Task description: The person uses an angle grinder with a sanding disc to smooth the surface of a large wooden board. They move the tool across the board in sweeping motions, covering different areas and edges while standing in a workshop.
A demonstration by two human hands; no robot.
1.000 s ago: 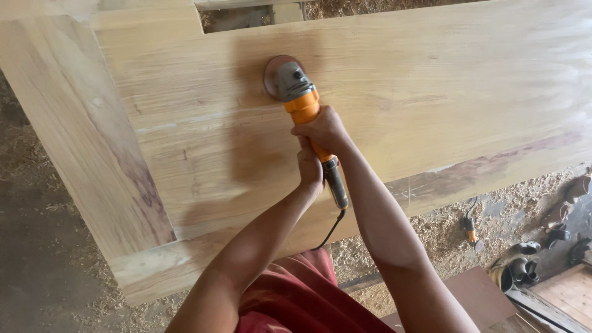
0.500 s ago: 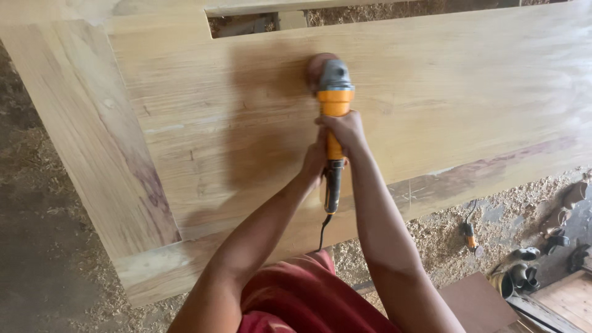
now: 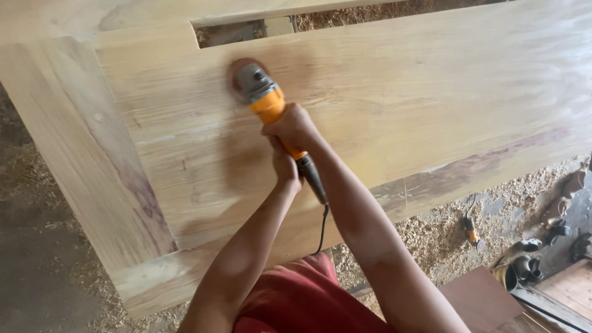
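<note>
Both hands, right hand ahead of left hand, grip sander.

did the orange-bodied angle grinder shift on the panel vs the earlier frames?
Yes. The orange-bodied angle grinder has moved left along the pale wooden panel and up, now near the left end of the rectangular cut-out slot, both hands gripping it.

Both hands grip an orange grinder on wood panel.
</note>
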